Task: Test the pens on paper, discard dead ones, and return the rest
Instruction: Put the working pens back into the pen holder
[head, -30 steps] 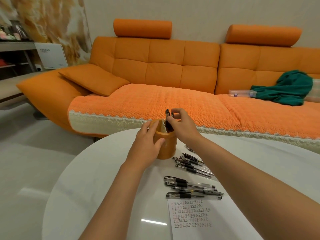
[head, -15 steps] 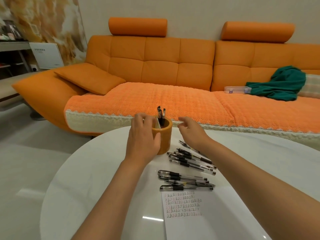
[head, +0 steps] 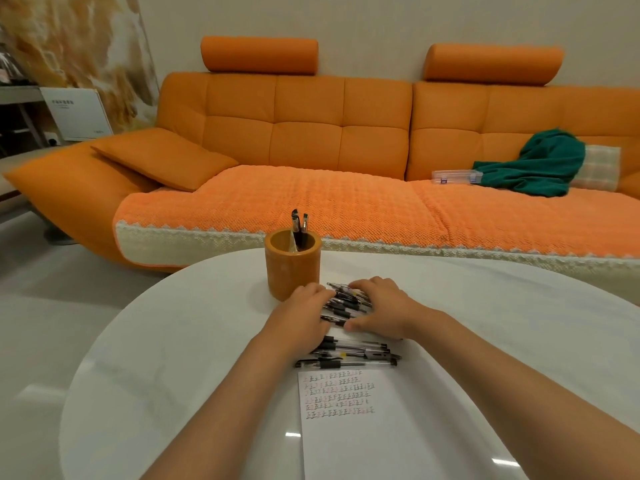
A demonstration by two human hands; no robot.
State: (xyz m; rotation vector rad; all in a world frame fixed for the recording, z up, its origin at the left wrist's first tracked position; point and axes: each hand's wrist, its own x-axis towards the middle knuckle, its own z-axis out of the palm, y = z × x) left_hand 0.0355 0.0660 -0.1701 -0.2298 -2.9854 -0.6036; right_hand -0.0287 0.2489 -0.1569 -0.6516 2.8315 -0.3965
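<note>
An orange pen cup (head: 292, 271) stands on the white round table (head: 173, 341) with two black pens (head: 299, 225) upright in it. Just in front of the cup lies a bunch of black pens (head: 343, 301). My left hand (head: 304, 315) closes on the bunch from the left with curled fingers. From the right, my right hand (head: 381, 306) curls over it, thumb at the near side. A second group of pens (head: 353, 355) lies nearer to me, along the top edge of the test paper (head: 346, 434), which bears rows of scribbles.
An orange sofa (head: 311, 150) runs behind the table, with a clear plastic box (head: 457, 176) and a green cloth (head: 540, 164) on its right seat. The grey floor (head: 52, 306) lies to the left of the table.
My right hand let go of the pens it put in the cup and dropped to the table. My left hand left the cup. Both now meet at the bunch of pens.
</note>
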